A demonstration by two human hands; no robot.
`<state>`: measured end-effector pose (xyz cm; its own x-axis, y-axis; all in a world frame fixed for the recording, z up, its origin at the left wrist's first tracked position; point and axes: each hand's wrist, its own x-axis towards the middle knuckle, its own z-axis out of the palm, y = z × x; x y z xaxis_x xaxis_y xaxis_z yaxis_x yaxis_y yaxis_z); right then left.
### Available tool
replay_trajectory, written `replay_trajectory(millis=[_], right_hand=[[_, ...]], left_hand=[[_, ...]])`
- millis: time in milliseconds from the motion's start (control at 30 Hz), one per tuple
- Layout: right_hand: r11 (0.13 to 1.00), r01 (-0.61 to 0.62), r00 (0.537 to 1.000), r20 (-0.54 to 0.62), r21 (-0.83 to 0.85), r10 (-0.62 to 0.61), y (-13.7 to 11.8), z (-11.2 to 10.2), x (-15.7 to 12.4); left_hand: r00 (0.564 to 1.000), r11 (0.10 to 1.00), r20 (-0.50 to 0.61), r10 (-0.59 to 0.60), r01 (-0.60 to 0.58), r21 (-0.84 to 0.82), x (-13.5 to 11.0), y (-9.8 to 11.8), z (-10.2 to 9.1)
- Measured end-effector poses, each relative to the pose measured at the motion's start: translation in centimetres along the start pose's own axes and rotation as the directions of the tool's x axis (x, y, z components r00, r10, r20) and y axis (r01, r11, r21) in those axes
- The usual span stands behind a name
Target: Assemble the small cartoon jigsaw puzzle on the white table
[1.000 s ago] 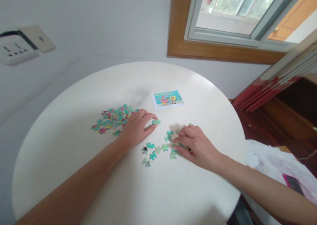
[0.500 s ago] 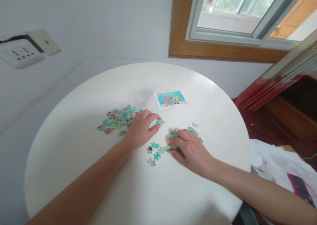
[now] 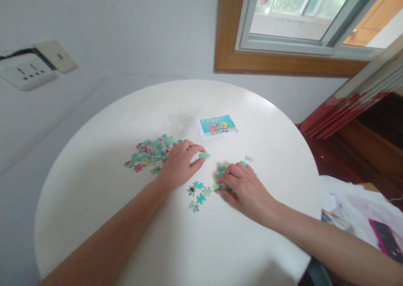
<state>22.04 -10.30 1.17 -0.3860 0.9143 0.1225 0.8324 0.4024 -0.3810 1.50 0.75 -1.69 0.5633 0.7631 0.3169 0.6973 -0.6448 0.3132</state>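
My left hand (image 3: 180,164) rests on the round white table (image 3: 94,185) and pinches a teal puzzle piece (image 3: 204,155) between thumb and forefinger. Just left of it lies a heap of several loose teal and pink puzzle pieces (image 3: 150,152). My right hand (image 3: 245,185) lies palm down with curled fingers over a small cluster of teal pieces (image 3: 220,181), its fingertips on one of them. A few more separated pieces (image 3: 197,193) lie in front of both hands. A small reference picture card (image 3: 217,126) with cartoon figures sits beyond the hands.
A wall socket (image 3: 23,70) is on the wall at the left. A wood-framed window (image 3: 283,30) is behind the table. At the right are red and white boards (image 3: 352,101), a white bag (image 3: 355,202) and a pink-edged phone (image 3: 385,240).
My right hand has drawn back left over the teal cluster and settled its fingertips on a piece. My left hand has stayed in place, pinching its piece.
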Motion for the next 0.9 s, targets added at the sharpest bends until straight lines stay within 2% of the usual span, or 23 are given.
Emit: replay_trajectory(millis=[367, 600, 733, 900], right_hand=[[0.980, -0.036, 0.998, 0.054, 0.196, 0.026, 0.5, -0.1, 0.8], [0.962, 0.051, 0.998, 0.016, 0.268, -0.057, 0.1, 0.0, 0.9], [0.931, -0.012, 0.999, -0.024, 0.364, 0.022, 1.2, -1.2, 2.3], [0.899, -0.108, 0.991, -0.030, 0.423, 0.133, 4.0, -2.6, 5.6]], left_hand=[[1.000, 1.000, -0.012, 0.004, -0.004, 0.002, 0.0, -0.1, 0.1], [1.000, 1.000, -0.005, 0.005, -0.005, -0.003, 0.1, -0.1, 0.0], [1.000, 1.000, -0.010, 0.011, -0.011, -0.005, 0.1, -0.1, 0.0], [1.000, 1.000, -0.003, 0.005, -0.005, -0.011, 0.0, 0.0, -0.1]])
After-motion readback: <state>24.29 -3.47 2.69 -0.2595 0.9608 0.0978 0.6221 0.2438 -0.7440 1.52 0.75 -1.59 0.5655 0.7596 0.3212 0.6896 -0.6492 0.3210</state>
